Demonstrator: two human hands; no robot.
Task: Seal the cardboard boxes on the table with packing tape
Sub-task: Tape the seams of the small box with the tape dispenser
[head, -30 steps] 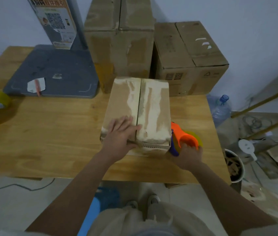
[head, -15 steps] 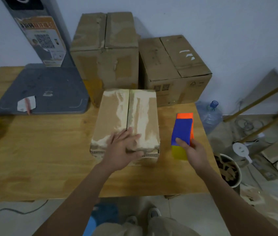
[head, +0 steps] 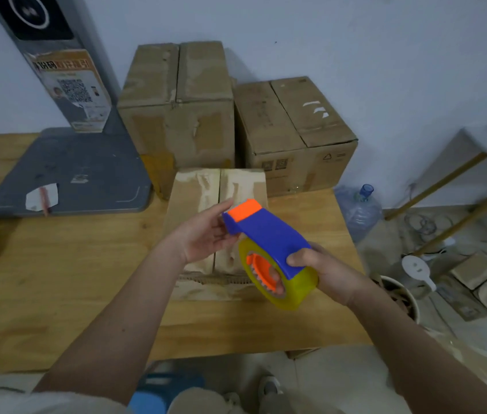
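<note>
Now both hands on raised tape dispenser (head: 269,234).

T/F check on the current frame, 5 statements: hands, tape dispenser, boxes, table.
1. The right hand grips the tape dispenser. True.
2. The left hand lies flat on the near box. False: it is raised, its fingers at the dispenser's orange tip.
3. The dispenser rests on the table. False: it is held in the air above the near box.
4. Two larger boxes stand behind the near box, by the wall. True.
5. The near box's top seam is open, with no tape strip visible across it. True.
</note>
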